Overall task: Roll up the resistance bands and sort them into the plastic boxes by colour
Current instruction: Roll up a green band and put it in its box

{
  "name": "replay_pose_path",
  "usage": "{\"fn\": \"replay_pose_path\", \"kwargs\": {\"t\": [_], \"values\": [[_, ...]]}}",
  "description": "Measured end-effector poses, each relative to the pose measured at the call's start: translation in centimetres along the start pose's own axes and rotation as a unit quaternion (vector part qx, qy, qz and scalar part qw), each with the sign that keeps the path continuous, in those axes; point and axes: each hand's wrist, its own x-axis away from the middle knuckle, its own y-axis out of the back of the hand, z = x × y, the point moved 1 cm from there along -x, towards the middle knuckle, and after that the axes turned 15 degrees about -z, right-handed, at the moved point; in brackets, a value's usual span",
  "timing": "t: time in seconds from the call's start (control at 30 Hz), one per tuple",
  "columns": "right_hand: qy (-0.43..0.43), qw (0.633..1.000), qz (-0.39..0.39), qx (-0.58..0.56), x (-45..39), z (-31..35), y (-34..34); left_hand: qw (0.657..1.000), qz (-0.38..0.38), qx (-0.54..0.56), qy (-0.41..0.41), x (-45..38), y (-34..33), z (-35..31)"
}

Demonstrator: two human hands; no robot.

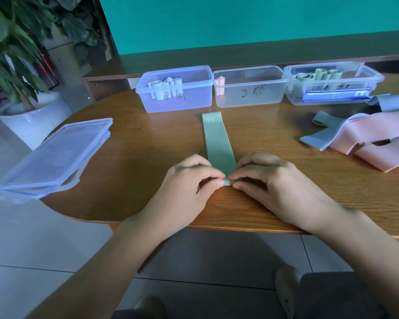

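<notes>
A green resistance band (217, 141) marked "30 LB" lies flat along the middle of the wooden table (148, 157). Its near end is curled into a small roll. My left hand (187, 183) and my right hand (270, 178) both pinch that rolled end. Three clear plastic boxes stand in a row at the back: the left box (177, 102) holds blue rolls, the middle box (249, 95) holds one pink roll, the right box (332, 88) holds green rolls.
Loose pink, blue and green bands (364, 137) lie in a heap at the right. Stacked box lids (55, 155) overhang the table's left edge. A potted plant (21, 72) stands on the floor at far left.
</notes>
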Motion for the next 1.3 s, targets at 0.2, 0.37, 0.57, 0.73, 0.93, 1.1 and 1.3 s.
{"fn": "replay_pose_path", "kwargs": {"t": [0.2, 0.37, 0.57, 0.73, 0.93, 1.1, 1.3], "values": [[-0.007, 1.000, -0.004, -0.011, -0.4, -0.1, -0.2, 1.000, 0.013, -0.002, 0.019, -0.1, 0.2, 0.0], [-0.012, 1.000, -0.021, -0.007, -0.3, -0.5, -0.4, 1.000, 0.018, -0.001, 0.016, -0.5, -0.1, 0.3], [-0.001, 0.999, -0.034, 0.004, -0.5, -0.4, -0.6, 1.000, 0.013, -0.003, 0.021, -0.6, -0.2, 0.4], [-0.021, 0.999, -0.023, 0.010, -0.7, -1.1, -1.0, 0.999, -0.003, -0.038, 0.013, -0.7, -0.4, 0.5], [-0.024, 1.000, -0.017, 0.006, -1.1, -1.5, -1.4, 0.999, -0.025, -0.008, 0.018, -0.8, -0.4, 0.6], [-0.026, 0.999, -0.032, 0.017, -1.1, -1.1, -1.3, 0.999, 0.001, -0.021, 0.027, -1.1, -0.7, 0.8], [-0.009, 0.999, -0.047, 0.020, -1.2, -0.8, -1.1, 0.999, 0.003, -0.027, 0.024, -1.3, -0.8, 0.9]]}}
